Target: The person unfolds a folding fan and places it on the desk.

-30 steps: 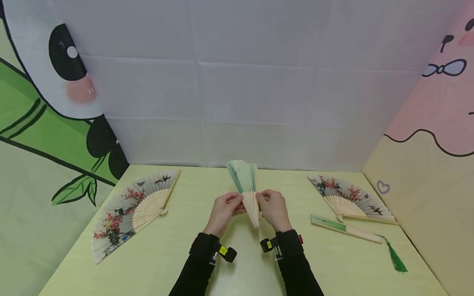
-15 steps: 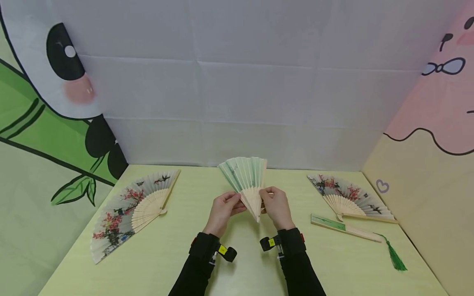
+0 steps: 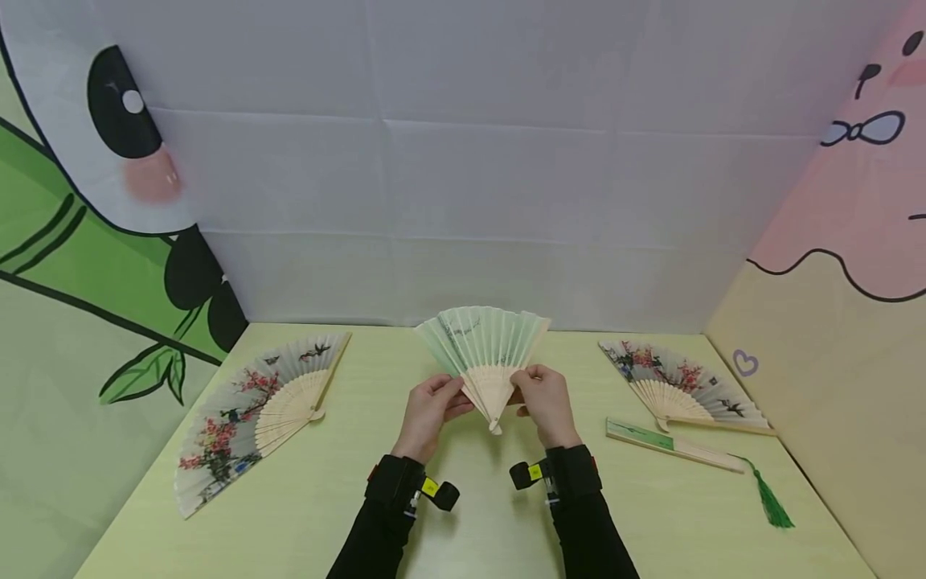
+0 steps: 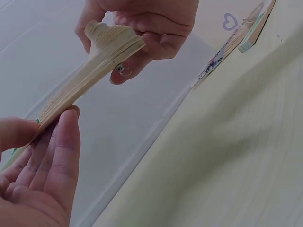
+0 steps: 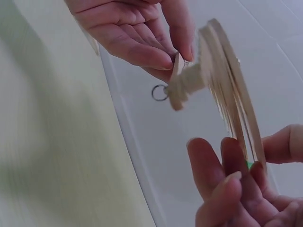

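Observation:
A pale green folding fan (image 3: 492,342) is held up over the middle of the table, partly spread, its wooden ribs meeting at the bottom. My left hand (image 3: 427,414) pinches its left edge between thumb and fingers. On the opposite edge, my right hand (image 3: 546,406) pinches the ribs. The left wrist view has the fan's ribs (image 4: 85,75) from the side, running between both hands. A small metal ring (image 5: 159,93) sits at the pivot end in the right wrist view.
An open floral fan (image 3: 253,418) lies on the table at left. Another open floral fan (image 3: 683,386) lies at right. Below that one is a closed green fan (image 3: 673,445) with a green tassel (image 3: 772,503). A pale cloth wall (image 3: 448,161) stands behind the table (image 3: 477,523).
The green fan has spread from a narrow wedge to a much wider one. My right hand has shifted slightly to the right, drawing its edge away from the left hand.

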`<state>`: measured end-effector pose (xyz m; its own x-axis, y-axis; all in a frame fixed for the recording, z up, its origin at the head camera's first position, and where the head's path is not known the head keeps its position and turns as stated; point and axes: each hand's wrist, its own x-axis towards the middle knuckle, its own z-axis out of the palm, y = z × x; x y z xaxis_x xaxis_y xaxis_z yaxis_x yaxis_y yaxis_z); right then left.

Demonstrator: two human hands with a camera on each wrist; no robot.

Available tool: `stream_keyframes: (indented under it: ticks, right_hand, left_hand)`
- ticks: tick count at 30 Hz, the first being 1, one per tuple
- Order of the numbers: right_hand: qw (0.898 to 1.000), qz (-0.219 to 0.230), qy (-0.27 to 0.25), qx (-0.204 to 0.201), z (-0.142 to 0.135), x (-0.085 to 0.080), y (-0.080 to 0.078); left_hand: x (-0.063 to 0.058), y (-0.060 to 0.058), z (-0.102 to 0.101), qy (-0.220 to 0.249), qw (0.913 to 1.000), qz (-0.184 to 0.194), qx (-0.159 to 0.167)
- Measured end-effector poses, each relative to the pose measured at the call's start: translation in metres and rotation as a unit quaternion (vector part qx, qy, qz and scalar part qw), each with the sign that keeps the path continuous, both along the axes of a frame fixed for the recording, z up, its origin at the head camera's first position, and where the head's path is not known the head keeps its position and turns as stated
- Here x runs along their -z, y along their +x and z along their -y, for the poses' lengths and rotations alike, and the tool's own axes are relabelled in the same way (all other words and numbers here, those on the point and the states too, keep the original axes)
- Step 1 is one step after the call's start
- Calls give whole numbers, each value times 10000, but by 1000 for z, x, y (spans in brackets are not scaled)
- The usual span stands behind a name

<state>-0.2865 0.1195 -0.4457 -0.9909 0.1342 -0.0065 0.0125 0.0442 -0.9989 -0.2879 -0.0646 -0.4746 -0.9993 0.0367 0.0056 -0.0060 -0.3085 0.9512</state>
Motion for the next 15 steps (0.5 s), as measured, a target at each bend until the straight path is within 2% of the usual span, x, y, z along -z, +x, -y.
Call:
stream_keyframes:
  ticks: [7,15]
  right_hand:
    - [9999,-35,-102,121,-4,0,0]
    - [9985,12,-467,290,-8,-1,-2]
  left_hand:
    - [0,-2,3,153,9999,-23,-72]
    - [1,-5,7,429,9985,58,-336]
